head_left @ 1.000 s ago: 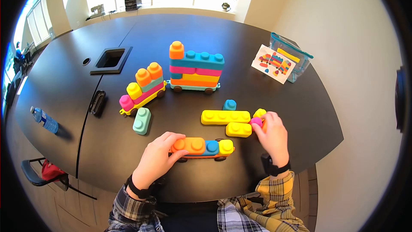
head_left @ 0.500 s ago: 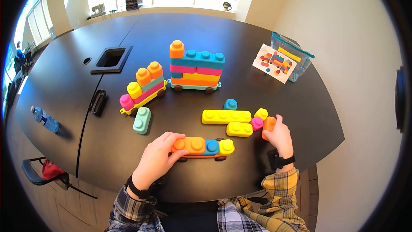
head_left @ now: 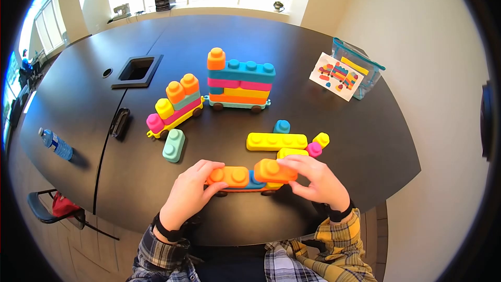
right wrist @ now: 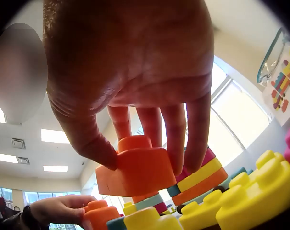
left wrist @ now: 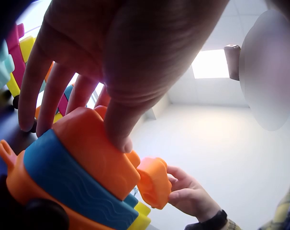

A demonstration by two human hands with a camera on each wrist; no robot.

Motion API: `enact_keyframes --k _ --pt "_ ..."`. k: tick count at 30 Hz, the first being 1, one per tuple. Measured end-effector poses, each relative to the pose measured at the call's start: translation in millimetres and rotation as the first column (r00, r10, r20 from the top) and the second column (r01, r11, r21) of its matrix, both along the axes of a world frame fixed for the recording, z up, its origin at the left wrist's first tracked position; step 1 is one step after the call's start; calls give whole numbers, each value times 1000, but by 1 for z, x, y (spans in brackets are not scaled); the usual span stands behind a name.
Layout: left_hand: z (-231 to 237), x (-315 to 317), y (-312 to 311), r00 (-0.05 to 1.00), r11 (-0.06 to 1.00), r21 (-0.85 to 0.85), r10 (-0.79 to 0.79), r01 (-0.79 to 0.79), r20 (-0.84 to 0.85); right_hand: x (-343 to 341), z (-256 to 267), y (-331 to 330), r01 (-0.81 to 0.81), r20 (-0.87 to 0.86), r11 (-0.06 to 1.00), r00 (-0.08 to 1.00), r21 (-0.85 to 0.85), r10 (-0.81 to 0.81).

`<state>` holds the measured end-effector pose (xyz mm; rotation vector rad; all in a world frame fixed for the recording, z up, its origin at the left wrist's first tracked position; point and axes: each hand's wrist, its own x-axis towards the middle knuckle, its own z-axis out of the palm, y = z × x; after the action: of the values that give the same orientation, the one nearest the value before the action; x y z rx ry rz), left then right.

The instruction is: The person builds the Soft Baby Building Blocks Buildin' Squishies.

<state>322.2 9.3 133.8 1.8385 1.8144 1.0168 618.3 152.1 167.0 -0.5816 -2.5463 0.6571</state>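
My left hand (head_left: pixel 189 188) grips the left end of a small wheeled car, thumb and fingers round its orange two-stud block (head_left: pixel 234 176). In the left wrist view that block (left wrist: pixel 94 148) sits on a blue layer (left wrist: pixel 71 175) over an orange base. My right hand (head_left: pixel 319 180) pinches another orange block (head_left: pixel 271 170) over the car's right end, partly hiding the blue and yellow blocks there. From the right wrist this held block (right wrist: pixel 138 170) appears tilted, above a yellow block (right wrist: pixel 152 220); whether they touch I cannot tell.
Behind the hands lie a long yellow block (head_left: pixel 276 141), a pink one (head_left: pixel 314 149) and a blue one (head_left: pixel 282 126). A mint block (head_left: pixel 174 145) is at left, near two built cars (head_left: pixel 240 86). A picture card (head_left: pixel 336 77) leans on a clear bag; a bottle (head_left: pixel 56 144) lies far left.
My right hand has taken the orange block from beside the pink one and carried it left, over the car's right end. My left hand has kept its grip on the car.
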Motion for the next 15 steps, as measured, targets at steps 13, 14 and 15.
enact_keyframes --k 13,14,15 --pt "0 0 1 1000 1000 -7 -7 7 3 -11 -21 -9 -80 44 992 996 99 75" --pt "0 0 2 1000 1000 -4 -15 15 15 -11 -21 -9 -74 48 992 996 99 69" --pt "-1 -1 2 1000 1000 -5 -14 14 14 -12 -21 -10 -75 47 992 996 99 70"
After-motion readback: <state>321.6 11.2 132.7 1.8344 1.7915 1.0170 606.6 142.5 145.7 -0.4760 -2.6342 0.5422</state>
